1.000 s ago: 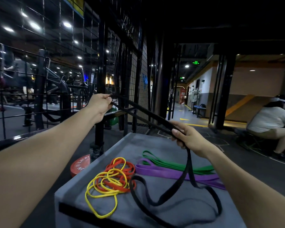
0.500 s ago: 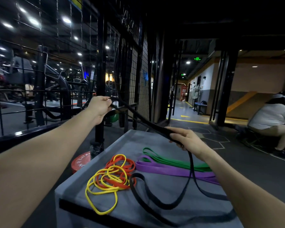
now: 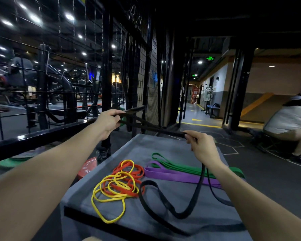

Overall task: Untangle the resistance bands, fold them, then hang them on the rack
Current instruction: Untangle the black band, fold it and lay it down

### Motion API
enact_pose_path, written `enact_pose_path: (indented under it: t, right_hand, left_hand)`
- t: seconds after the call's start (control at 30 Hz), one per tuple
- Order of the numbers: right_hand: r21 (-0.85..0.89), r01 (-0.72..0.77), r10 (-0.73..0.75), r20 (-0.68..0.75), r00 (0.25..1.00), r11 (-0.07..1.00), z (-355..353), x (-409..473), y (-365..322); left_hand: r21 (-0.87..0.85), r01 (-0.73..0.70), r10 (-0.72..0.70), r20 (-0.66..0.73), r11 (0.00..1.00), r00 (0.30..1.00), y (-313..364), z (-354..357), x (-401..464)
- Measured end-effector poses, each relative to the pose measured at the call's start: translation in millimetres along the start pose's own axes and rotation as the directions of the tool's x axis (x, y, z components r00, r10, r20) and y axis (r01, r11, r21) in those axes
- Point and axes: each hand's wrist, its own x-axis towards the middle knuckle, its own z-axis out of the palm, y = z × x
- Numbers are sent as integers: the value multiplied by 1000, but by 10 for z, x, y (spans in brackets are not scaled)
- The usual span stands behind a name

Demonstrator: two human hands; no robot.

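A black wire-mesh rack (image 3: 109, 70) with a low horizontal rail stands just left of and beyond the grey padded tabletop (image 3: 163, 148). On the floor at its foot lie a red weight plate (image 3: 87, 168) and a green disc (image 3: 9, 162). At the far right a person in a white shirt (image 3: 287, 121) crouches on a stool, well apart from the tabletop.

The left hand (image 3: 108, 121) is curled in a fist round one end of a long flat black rubber resistance band (image 3: 165, 204), close to the rack's rail. The right hand (image 3: 202, 145) pinches the same band further along, fingers bent round it. Between the two hands the band runs as a taut doubled stretch above the tabletop's far edge; below the right hand it drops and lies in slack loops across the near half of the tabletop.

Five bands show in all. One thin yellow band (image 3: 108, 200) and one thin orange band (image 3: 129, 173) lie knotted together at the left. One purple band (image 3: 177, 175) and one green band (image 3: 181, 166) lie folded flat side by side, and the black band's hanging strand crosses over them.
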Motion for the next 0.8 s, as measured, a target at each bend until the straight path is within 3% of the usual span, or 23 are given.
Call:
enact_pose_path:
  t: [0.13,0.2,0.3,0.43,0.53,0.63,0.7,0.8]
  right_hand:
    - [71,-106,111,-67,992,992,-24,12,80]
    - [91,-134,140,-61,988,987,-28,5,114]
    - [99,-144,149,-47,988,985,-42,-15,112]
    - [73,-166,165,12,986,984,-36,-36,109]
    - [-118,-135,149,119,982,984,-8,-78,140]
    - [-421,46,46,206,978,906,24,-156,107]
    - [-466,132,-10,254,967,875,42,-197,73]
    - [-434,124,-6,263,965,892,35,-209,56]
  left_hand:
    - [-17,-45,47,191,999,980,-100,-12,-124]
    - [70,-99,80,238,993,968,-138,-22,-172]
    - [287,-215,156,214,934,964,-199,-19,-173]
    - [307,-258,231,120,916,965,-233,-14,-121]
    - [319,-249,214,139,915,967,-219,-62,-86]
    - [243,-195,167,131,950,977,-189,-85,-65]
    - [184,-191,165,150,964,975,-170,-51,-68]
    - [122,-147,126,165,982,978,-181,-11,-61]
